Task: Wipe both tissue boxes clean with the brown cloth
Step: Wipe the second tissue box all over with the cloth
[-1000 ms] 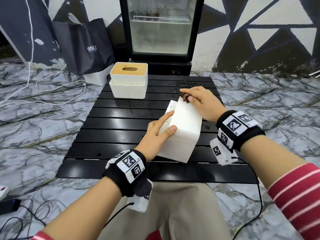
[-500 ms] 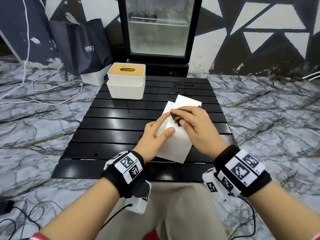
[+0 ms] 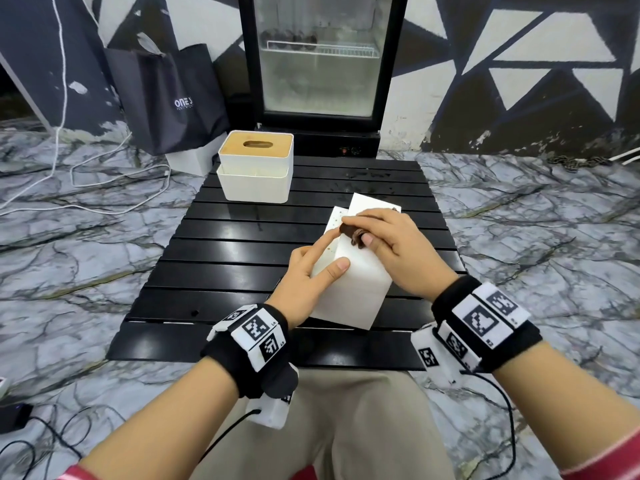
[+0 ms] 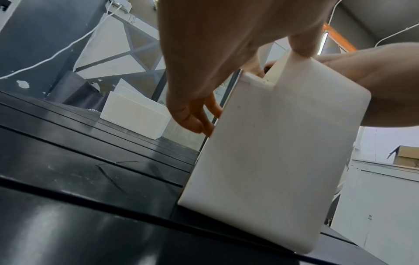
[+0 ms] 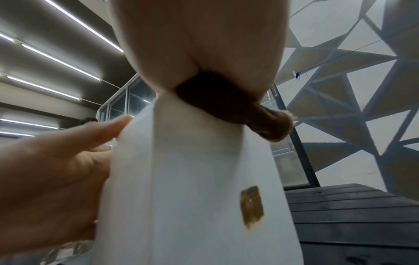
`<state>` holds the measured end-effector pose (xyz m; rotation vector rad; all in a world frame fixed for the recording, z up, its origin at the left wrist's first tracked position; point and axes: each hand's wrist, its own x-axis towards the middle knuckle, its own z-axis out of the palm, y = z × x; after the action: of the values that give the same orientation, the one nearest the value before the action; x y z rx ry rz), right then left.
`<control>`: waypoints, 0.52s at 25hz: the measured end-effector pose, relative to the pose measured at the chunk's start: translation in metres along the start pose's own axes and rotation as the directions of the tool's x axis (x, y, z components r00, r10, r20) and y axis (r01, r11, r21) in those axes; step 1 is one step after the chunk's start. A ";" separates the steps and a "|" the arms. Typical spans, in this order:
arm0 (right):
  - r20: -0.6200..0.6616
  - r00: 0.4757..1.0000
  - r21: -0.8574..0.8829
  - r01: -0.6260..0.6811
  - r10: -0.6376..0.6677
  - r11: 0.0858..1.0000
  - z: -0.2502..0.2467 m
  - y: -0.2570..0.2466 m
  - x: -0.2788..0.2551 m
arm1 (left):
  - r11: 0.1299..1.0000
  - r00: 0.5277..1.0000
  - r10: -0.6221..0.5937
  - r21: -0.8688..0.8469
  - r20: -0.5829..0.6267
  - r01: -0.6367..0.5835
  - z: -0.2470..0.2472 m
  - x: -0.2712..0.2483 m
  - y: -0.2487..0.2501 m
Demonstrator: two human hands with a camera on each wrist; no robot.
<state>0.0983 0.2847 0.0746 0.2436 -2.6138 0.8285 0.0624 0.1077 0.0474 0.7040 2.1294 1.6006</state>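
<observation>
A white tissue box [image 3: 356,292] lies tipped on the black slatted table [image 3: 225,258], its long face up. My left hand [image 3: 329,251] grips its left side, thumb on the upper face and fingers down the side [image 4: 195,118]. My right hand [image 3: 356,230] holds the bunched brown cloth [image 3: 355,237] and presses it on the box's upper face, near the far half. The right wrist view shows the cloth [image 5: 238,107] squeezed under my palm against the box [image 5: 192,179], with a brown stain [image 5: 252,206] on the side below. The second tissue box [image 3: 256,178], white with a wooden lid, stands at the table's back left.
A glass-door fridge [image 3: 318,64] stands right behind the table. A black bag [image 3: 169,98] leans at the back left over a small white box [image 3: 188,161]. White cables [image 3: 104,181] lie on the marble floor at left, dark cables [image 3: 34,445] at the near left.
My right hand has dragged the cloth from the box's far edge toward me along the upper face, then stayed near the middle. The left hand keeps its grip.
</observation>
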 end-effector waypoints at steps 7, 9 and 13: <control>0.043 0.987 -0.077 -0.154 0.157 0.985 -0.007 0.020 0.034 | 0.998 1.000 0.031 0.046 0.001 -0.031 -0.001 0.002 -0.004; 0.049 0.974 -0.086 -0.217 0.222 0.972 -0.011 0.020 0.041 | 0.998 1.000 0.031 0.046 0.003 -0.031 -0.001 0.002 -0.004; 0.089 0.951 -0.120 -0.286 0.297 0.951 -0.017 0.020 0.055 | 0.999 0.999 0.027 0.040 0.026 -0.028 -0.003 0.003 -0.008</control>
<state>0.0478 0.3080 0.0997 -0.1383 -2.8269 0.7853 0.0569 0.1055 0.0407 0.7654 2.1484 1.5581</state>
